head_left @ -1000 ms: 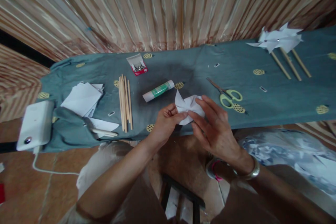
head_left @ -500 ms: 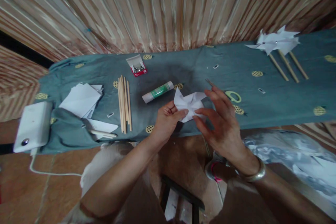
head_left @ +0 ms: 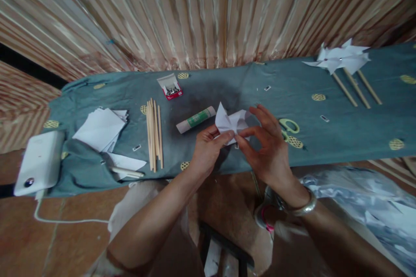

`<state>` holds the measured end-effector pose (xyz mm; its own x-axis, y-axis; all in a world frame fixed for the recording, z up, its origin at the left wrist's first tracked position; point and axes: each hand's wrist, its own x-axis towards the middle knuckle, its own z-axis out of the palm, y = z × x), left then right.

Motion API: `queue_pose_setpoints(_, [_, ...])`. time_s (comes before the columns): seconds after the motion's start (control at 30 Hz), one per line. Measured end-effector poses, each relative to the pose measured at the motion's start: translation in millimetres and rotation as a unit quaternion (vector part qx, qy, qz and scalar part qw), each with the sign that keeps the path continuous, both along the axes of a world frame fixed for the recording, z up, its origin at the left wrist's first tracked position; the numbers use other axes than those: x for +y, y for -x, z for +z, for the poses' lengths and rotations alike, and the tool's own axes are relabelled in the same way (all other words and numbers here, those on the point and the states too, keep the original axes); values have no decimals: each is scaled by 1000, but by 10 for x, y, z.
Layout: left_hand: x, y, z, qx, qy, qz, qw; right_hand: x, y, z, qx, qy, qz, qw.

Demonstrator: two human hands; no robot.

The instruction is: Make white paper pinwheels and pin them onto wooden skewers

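A folded white paper pinwheel (head_left: 231,122) is held above the near edge of the table's blue-grey cloth (head_left: 341,112). My left hand (head_left: 208,149) pinches its lower left part with thumb and fingers. My right hand (head_left: 268,145) grips its right side, fingers curled onto the paper. A glue stick (head_left: 195,119) lies just left of the paper. Green-handled scissors (head_left: 289,126) lie behind my right hand, partly hidden.
Several wooden sticks (head_left: 154,133) and a pile of white paper squares (head_left: 99,127) lie to the left, beside a white box (head_left: 39,162). A small red box of pins (head_left: 170,86) sits at the back. Finished pinwheels on sticks (head_left: 344,62) lie far right. A striped curtain hangs behind.
My right hand moved from spread fingers beside the paper to a closed grip on its right side. The paper rose slightly and the view shifted a little.
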<state>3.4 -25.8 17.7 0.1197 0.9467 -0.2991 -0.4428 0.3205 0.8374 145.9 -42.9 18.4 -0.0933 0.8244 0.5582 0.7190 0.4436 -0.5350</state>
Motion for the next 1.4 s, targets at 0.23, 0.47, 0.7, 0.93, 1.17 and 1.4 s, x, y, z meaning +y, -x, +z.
queue_pose_setpoints(0.23, [30,12,8,-8,12,2,1000,50,31,-18,19,14,-4,1000])
queue_pose_setpoints(0.47, [29,16,-21,4,23,15,1000,58,22,-17,-15,-12,2,1000])
queue_pose_setpoints(0.7, [23,21,-8,6,30,5,1000,45,34,-1,-45,-36,11,998])
queue_pose_setpoints(0.93, [25,25,7,-5,22,3,1000,34,30,30,-62,-51,15,997])
queue_pose_setpoints(1.17, [26,28,15,-10,26,1,1000,19,34,36,-57,-49,30,997])
queue_pose_setpoints(1.4, [39,22,10,-31,31,14,999,24,36,22,-45,-33,18,998])
